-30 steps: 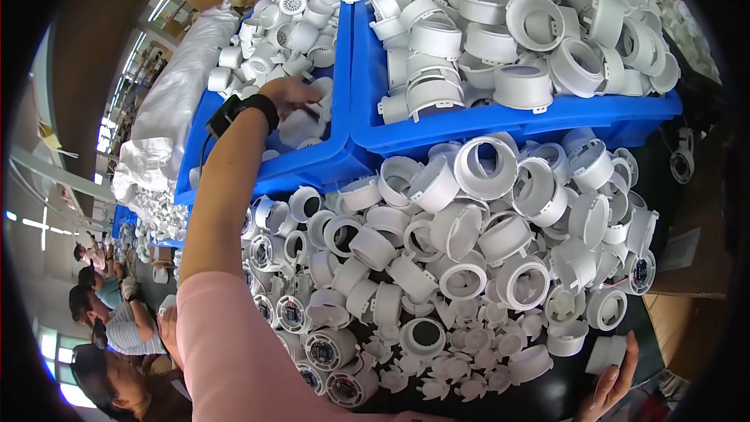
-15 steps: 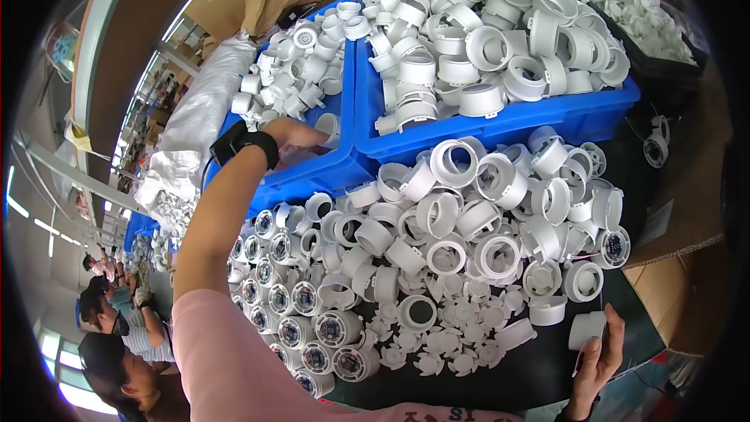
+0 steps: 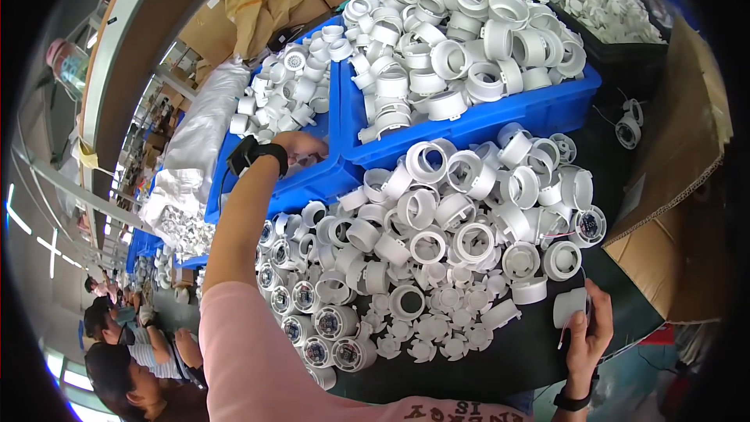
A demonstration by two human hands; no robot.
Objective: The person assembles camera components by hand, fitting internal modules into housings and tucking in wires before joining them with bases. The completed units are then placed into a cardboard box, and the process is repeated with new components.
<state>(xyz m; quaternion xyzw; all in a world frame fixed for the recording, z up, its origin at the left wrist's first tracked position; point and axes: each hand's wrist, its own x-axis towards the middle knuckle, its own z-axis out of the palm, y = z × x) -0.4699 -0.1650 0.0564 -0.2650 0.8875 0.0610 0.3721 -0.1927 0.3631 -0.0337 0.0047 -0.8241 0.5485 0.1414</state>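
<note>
The left hand [image 3: 301, 145] was inside the left blue bin [image 3: 311, 185]; its grasp I could not tell. Well to this bin's right, the right hand [image 3: 591, 331] held a white cylinder [image 3: 564, 309]; a gentle grip seemed best, sparing its thin wire [image 3: 562, 335].

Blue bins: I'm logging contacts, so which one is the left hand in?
The left bin, with smaller white parts: the left hand is inside. The right bin has none.
</note>
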